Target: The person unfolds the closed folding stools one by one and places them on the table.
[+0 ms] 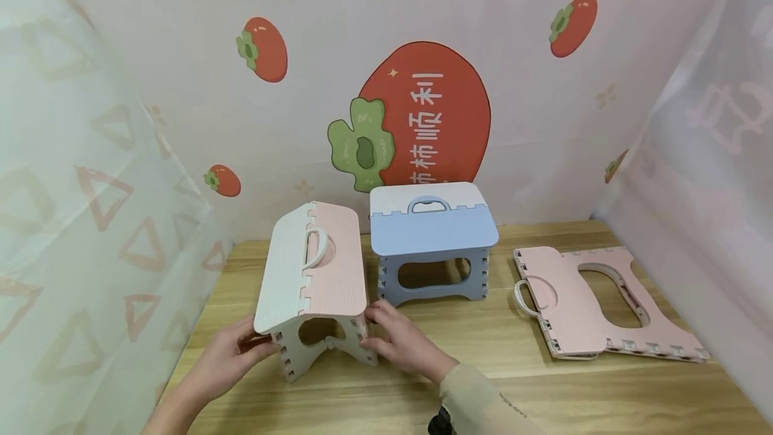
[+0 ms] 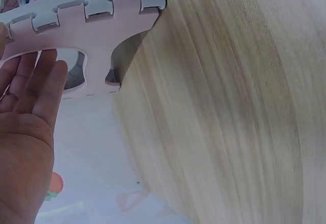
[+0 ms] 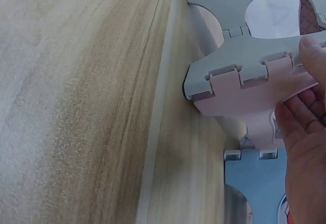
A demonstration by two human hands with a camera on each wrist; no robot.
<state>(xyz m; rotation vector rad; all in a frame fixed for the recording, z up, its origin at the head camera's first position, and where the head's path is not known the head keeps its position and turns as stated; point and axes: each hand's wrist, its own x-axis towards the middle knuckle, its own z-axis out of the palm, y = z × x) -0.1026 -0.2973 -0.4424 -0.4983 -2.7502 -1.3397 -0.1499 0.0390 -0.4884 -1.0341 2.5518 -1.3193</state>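
Observation:
A pink-and-white folding step stool (image 1: 338,260) stands at the left of the table, its top bent into a ridge along the middle seam and a white loop handle (image 1: 320,247) on it. My left hand (image 1: 220,361) holds its left leg panel near the front edge; in the left wrist view, the fingers lie at the pink panel's oval opening and the thumb is mostly out of frame. On the opposite side, my right hand (image 1: 410,344) grips the other leg panel. The right wrist view has the thumb (image 3: 313,58) on the white edge and fingers against the pink panel.
Behind and to the right, a blue-and-white folding stool (image 1: 431,240) stands upright with a flat top. A folded-flat pink stool (image 1: 574,301) lies at the right. Printed cloth walls (image 1: 302,119) enclose the wooden table (image 1: 495,381) at the back and sides.

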